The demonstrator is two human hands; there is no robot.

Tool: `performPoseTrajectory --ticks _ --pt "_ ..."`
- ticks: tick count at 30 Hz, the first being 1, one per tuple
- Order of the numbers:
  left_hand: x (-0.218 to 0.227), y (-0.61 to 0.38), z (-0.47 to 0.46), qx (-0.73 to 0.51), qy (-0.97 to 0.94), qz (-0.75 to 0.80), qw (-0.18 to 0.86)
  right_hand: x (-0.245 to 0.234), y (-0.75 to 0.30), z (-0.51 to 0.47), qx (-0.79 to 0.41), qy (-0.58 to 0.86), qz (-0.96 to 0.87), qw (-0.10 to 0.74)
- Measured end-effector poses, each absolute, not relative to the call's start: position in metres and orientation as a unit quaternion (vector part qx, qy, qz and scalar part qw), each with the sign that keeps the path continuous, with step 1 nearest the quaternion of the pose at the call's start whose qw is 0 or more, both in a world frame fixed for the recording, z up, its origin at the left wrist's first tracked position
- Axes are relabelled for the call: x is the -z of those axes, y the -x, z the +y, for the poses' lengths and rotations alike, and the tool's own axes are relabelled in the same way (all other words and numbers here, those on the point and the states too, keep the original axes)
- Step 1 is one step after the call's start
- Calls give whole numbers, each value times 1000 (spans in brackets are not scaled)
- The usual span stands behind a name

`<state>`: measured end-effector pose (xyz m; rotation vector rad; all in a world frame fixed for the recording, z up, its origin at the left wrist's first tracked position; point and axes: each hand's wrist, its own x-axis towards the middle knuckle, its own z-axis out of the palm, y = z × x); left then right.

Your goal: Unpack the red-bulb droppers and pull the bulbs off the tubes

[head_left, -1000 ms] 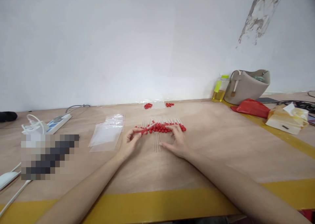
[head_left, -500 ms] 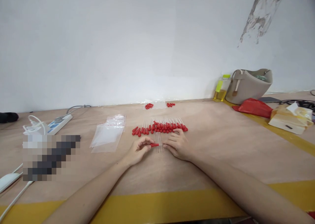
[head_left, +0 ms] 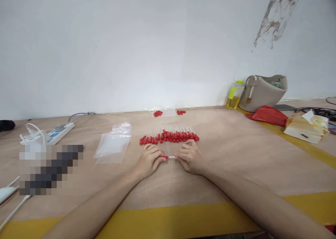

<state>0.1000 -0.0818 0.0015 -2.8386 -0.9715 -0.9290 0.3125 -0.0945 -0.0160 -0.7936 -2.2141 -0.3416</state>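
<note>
My left hand [head_left: 151,159] pinches a red rubber dropper bulb [head_left: 164,157], its fingers curled over it. A clear glass dropper tube [head_left: 171,157] runs sideways from the bulb to my right hand [head_left: 191,157], whose thumb and fingertips are closed on its other end. The tube's end meets the bulb; how deep it sits inside I cannot tell. Under and behind it, several bare glass tubes [head_left: 167,147] lie side by side on the table. Beyond my hands stretches a row of droppers with red bulbs [head_left: 174,136], their glass ends pointing to the wall.
Loose red bulbs [head_left: 158,113] lie by the wall, with more red bulbs [head_left: 181,112] to their right. Clear zip bags [head_left: 112,146] and a power strip [head_left: 61,132] are at left. A bottle [head_left: 234,95], grey bag [head_left: 264,93], red pouch [head_left: 267,116] and tissue pack [head_left: 306,127] stand at right.
The bulb and tube have come together between my hands. My left fingers have closed further over the bulb, and its hand has turned knuckles up. The view has shifted slightly.
</note>
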Motion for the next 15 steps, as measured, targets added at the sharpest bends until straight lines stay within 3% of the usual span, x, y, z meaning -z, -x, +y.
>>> performPoseTrajectory --ticks 9,15 --pt "4 -76 -73 361 856 -360 -85 15 -332 -89 77 390 -837 375" --pt "-1 -59 -48 462 726 -506 -60 19 -327 -81 46 444 -811 379"
